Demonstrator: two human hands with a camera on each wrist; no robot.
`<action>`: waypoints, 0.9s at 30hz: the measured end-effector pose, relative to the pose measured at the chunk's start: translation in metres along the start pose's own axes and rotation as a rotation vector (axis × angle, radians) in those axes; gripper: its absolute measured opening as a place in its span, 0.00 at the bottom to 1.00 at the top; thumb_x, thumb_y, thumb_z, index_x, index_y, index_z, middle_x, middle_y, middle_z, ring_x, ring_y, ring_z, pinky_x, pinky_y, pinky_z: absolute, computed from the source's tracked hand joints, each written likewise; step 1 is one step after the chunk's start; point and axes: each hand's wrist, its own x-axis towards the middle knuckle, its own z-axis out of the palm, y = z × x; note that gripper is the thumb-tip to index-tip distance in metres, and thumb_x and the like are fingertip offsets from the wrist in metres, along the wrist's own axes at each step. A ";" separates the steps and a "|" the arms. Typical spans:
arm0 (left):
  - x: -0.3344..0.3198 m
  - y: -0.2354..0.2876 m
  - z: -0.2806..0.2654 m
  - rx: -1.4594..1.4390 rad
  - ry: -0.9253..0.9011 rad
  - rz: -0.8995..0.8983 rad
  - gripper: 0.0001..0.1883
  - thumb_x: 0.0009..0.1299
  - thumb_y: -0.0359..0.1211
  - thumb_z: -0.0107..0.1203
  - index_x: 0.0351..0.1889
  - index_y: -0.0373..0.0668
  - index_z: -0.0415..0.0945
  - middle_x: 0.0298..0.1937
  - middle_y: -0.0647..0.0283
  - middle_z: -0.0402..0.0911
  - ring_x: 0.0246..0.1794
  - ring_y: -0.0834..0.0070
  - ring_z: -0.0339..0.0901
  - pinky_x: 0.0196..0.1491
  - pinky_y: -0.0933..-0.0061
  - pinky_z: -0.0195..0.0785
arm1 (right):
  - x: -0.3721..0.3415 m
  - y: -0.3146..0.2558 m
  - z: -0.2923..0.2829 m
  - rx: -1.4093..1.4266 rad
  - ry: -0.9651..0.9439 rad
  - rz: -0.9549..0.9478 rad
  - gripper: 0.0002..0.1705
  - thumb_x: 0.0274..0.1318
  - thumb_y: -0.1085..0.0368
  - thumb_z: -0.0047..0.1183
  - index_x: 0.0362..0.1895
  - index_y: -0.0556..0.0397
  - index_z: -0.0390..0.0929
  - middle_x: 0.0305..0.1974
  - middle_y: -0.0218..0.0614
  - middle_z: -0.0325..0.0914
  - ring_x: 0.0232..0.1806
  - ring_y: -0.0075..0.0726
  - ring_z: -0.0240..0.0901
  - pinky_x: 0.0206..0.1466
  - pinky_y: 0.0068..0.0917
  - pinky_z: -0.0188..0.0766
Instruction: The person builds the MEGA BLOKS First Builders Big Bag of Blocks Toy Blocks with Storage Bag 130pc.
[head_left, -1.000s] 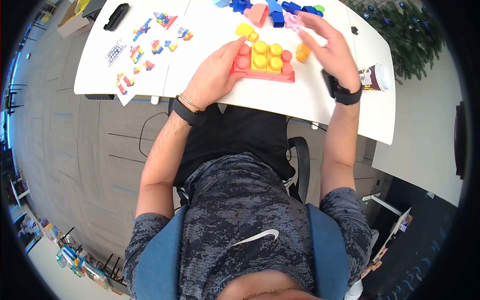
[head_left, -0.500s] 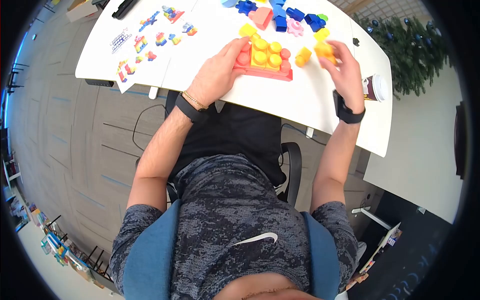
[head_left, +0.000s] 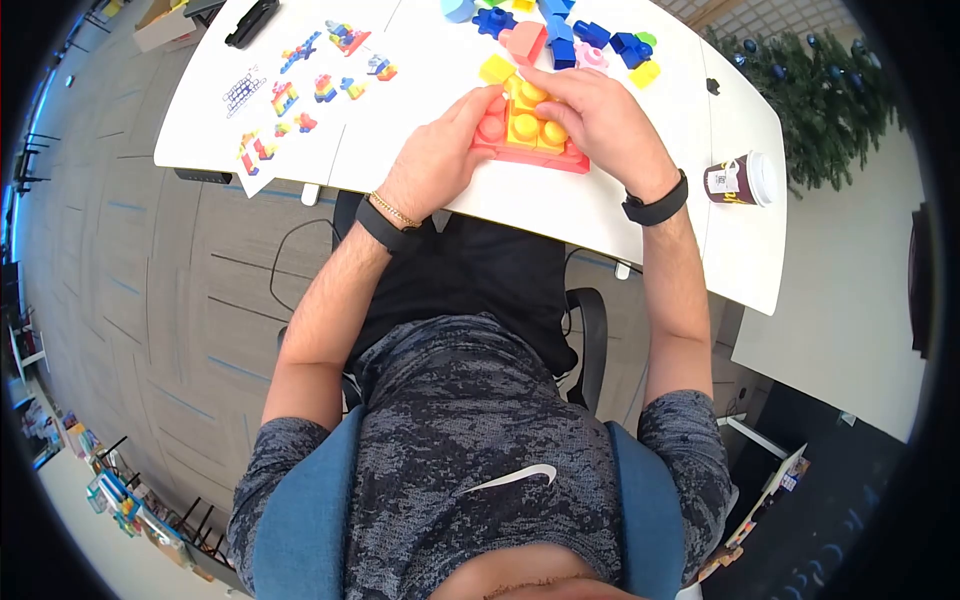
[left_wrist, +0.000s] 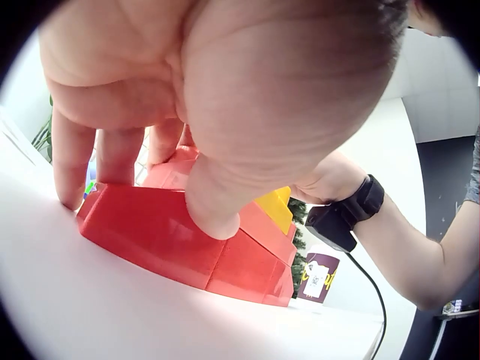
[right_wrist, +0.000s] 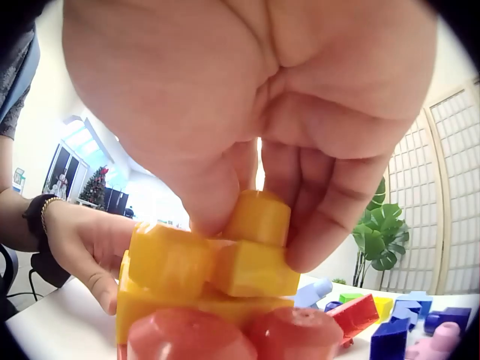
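Observation:
A red toy-block base (head_left: 545, 160) rests on the white table near its front edge, with a larger yellow block (head_left: 523, 128) stacked on it. My left hand (head_left: 435, 155) grips the base's left end. In the left wrist view its thumb (left_wrist: 214, 217) presses the near side while the fingers reach over to the far side. Over the stack, my right hand (head_left: 615, 125) pinches a small single-stud yellow block (right_wrist: 257, 270) between thumb and fingers. That block sits right at the top of the larger yellow one, beside its stud. Red studs (right_wrist: 187, 337) show in front.
Loose blue (head_left: 630, 47), pink (head_left: 591, 56), red (head_left: 525, 42) and yellow (head_left: 645, 73) blocks lie at the back. A picture sheet (head_left: 305, 105) is on the left, near a black case (head_left: 252, 23). A paper cup (head_left: 735, 183) stands at the right.
My right hand reached to the loose pieces, took a small yellow block, and brought it left onto the stack. My left hand stays on the red base.

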 end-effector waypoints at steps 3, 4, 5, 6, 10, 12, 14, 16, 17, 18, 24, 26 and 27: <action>0.000 0.002 0.000 0.002 0.005 -0.004 0.35 0.70 0.30 0.66 0.75 0.41 0.64 0.69 0.45 0.77 0.65 0.44 0.78 0.63 0.53 0.76 | -0.005 -0.001 0.010 -0.012 0.079 0.025 0.21 0.62 0.65 0.65 0.60 0.52 0.85 0.44 0.48 0.87 0.47 0.53 0.84 0.52 0.41 0.81; 0.000 0.000 0.001 0.000 0.002 -0.007 0.35 0.70 0.30 0.66 0.75 0.41 0.64 0.69 0.45 0.77 0.65 0.44 0.78 0.63 0.53 0.76 | -0.003 0.000 0.008 -0.009 0.076 0.027 0.21 0.62 0.65 0.65 0.60 0.52 0.85 0.44 0.48 0.87 0.47 0.53 0.84 0.52 0.41 0.81; 0.000 -0.003 0.004 0.004 0.031 0.031 0.35 0.70 0.30 0.66 0.75 0.41 0.64 0.69 0.46 0.77 0.65 0.44 0.78 0.63 0.53 0.76 | -0.001 -0.001 0.005 0.011 0.043 0.035 0.21 0.61 0.65 0.65 0.59 0.52 0.85 0.43 0.47 0.87 0.46 0.53 0.84 0.51 0.41 0.81; -0.001 -0.004 0.005 0.009 0.059 0.070 0.35 0.70 0.30 0.66 0.75 0.41 0.64 0.69 0.46 0.77 0.65 0.44 0.78 0.63 0.53 0.77 | 0.001 -0.001 0.003 0.033 0.012 0.043 0.21 0.61 0.64 0.66 0.58 0.52 0.86 0.43 0.47 0.87 0.45 0.53 0.85 0.51 0.40 0.81; 0.000 0.000 0.001 0.000 0.041 0.044 0.35 0.70 0.31 0.66 0.75 0.41 0.64 0.69 0.46 0.76 0.65 0.44 0.78 0.63 0.53 0.76 | 0.007 0.002 -0.003 0.000 -0.035 0.066 0.20 0.61 0.64 0.67 0.57 0.52 0.86 0.42 0.46 0.88 0.42 0.51 0.85 0.50 0.37 0.82; -0.002 0.002 0.000 -0.013 0.032 0.030 0.35 0.70 0.30 0.66 0.75 0.41 0.65 0.70 0.46 0.76 0.65 0.44 0.77 0.63 0.53 0.76 | 0.008 0.008 -0.010 0.193 -0.170 0.099 0.21 0.66 0.62 0.65 0.61 0.51 0.84 0.45 0.42 0.89 0.45 0.44 0.86 0.51 0.34 0.81; -0.003 0.003 -0.001 -0.028 0.019 0.006 0.35 0.70 0.30 0.65 0.75 0.41 0.65 0.70 0.46 0.76 0.65 0.44 0.77 0.63 0.53 0.76 | 0.007 0.021 -0.013 0.302 -0.120 0.069 0.22 0.68 0.61 0.63 0.64 0.50 0.83 0.47 0.39 0.89 0.47 0.40 0.86 0.51 0.33 0.80; -0.002 0.002 -0.002 -0.033 0.009 -0.025 0.35 0.70 0.30 0.65 0.75 0.42 0.65 0.70 0.46 0.76 0.65 0.45 0.77 0.63 0.53 0.77 | 0.012 0.042 -0.022 0.414 -0.067 0.101 0.24 0.73 0.59 0.59 0.69 0.50 0.79 0.52 0.35 0.88 0.53 0.31 0.83 0.53 0.31 0.80; -0.003 0.001 -0.001 -0.031 0.020 0.002 0.35 0.71 0.30 0.65 0.75 0.42 0.64 0.70 0.46 0.77 0.65 0.45 0.78 0.63 0.53 0.77 | 0.016 0.053 -0.021 0.487 -0.017 0.183 0.24 0.73 0.58 0.59 0.68 0.52 0.79 0.49 0.38 0.88 0.50 0.30 0.84 0.53 0.28 0.80; -0.004 0.000 -0.001 -0.028 0.030 0.028 0.35 0.71 0.29 0.65 0.75 0.42 0.64 0.70 0.47 0.77 0.65 0.45 0.78 0.63 0.53 0.77 | 0.019 0.068 -0.021 0.390 -0.007 0.241 0.24 0.72 0.58 0.60 0.67 0.53 0.80 0.48 0.39 0.88 0.48 0.31 0.85 0.53 0.28 0.81; -0.007 0.002 -0.004 -0.035 -0.001 -0.026 0.35 0.71 0.28 0.65 0.75 0.43 0.64 0.69 0.47 0.77 0.65 0.45 0.78 0.63 0.54 0.77 | 0.029 0.160 -0.007 -0.103 0.082 0.434 0.26 0.64 0.54 0.67 0.63 0.52 0.83 0.48 0.46 0.89 0.48 0.44 0.87 0.55 0.35 0.83; -0.007 0.000 -0.003 -0.029 0.017 -0.008 0.35 0.71 0.29 0.65 0.75 0.43 0.64 0.69 0.47 0.77 0.65 0.45 0.78 0.62 0.54 0.77 | 0.029 0.189 -0.002 -0.343 0.143 0.493 0.29 0.60 0.51 0.68 0.63 0.49 0.84 0.53 0.53 0.87 0.54 0.54 0.85 0.61 0.43 0.80; -0.008 0.000 -0.002 -0.027 0.029 0.010 0.34 0.71 0.29 0.65 0.75 0.43 0.64 0.69 0.47 0.77 0.65 0.45 0.78 0.62 0.54 0.77 | 0.027 0.201 0.000 -0.341 0.143 0.490 0.29 0.60 0.51 0.68 0.63 0.49 0.84 0.53 0.53 0.87 0.54 0.54 0.85 0.61 0.43 0.80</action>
